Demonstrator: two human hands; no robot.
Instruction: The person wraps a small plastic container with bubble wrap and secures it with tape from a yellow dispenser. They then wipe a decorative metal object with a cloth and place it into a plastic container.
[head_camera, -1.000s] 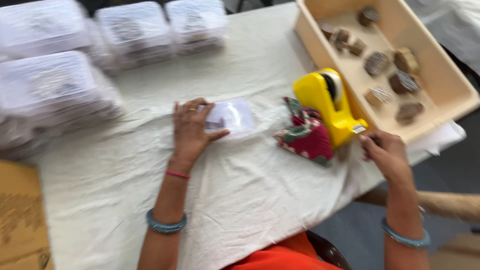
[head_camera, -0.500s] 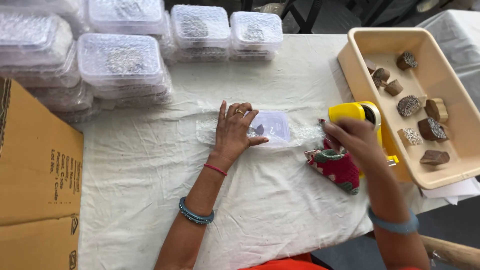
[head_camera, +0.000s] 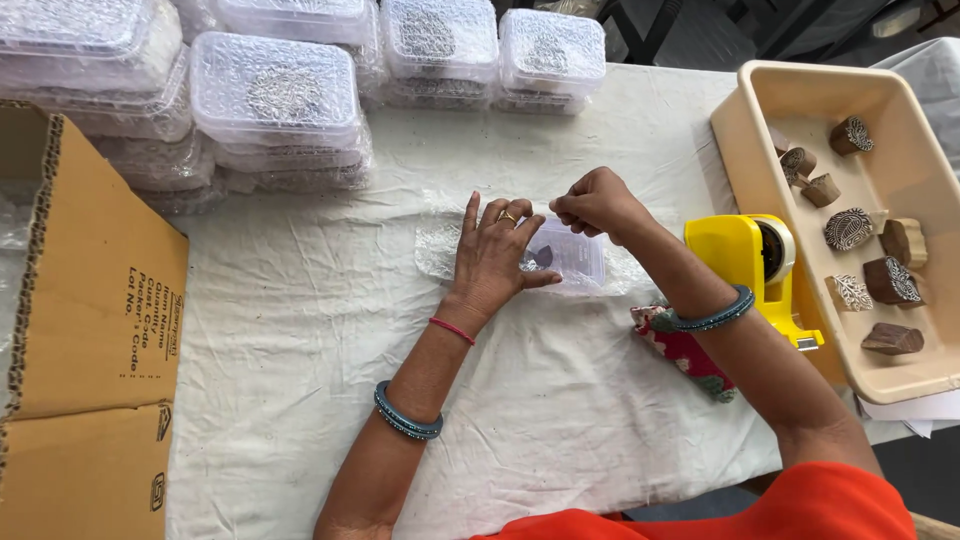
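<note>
Hands over small clear plastic lidded box mid-table: left hand flat, fingers spread, pressing it onto white cloth; right hand pinched shut above its far edge, beside yellow tape dispenser.

A table under wrinkled white cloth — daylight, dark floor and chair legs beyond.

clear plastic box under the left fingers, small dark piece inside | tape dispenser right of the fingers: bright yellow | tray: cream, brown carved blocks with pale patterns | cloth pouch: red, green floral | tablecloth: white | cardboard box: brown, black print
</note>
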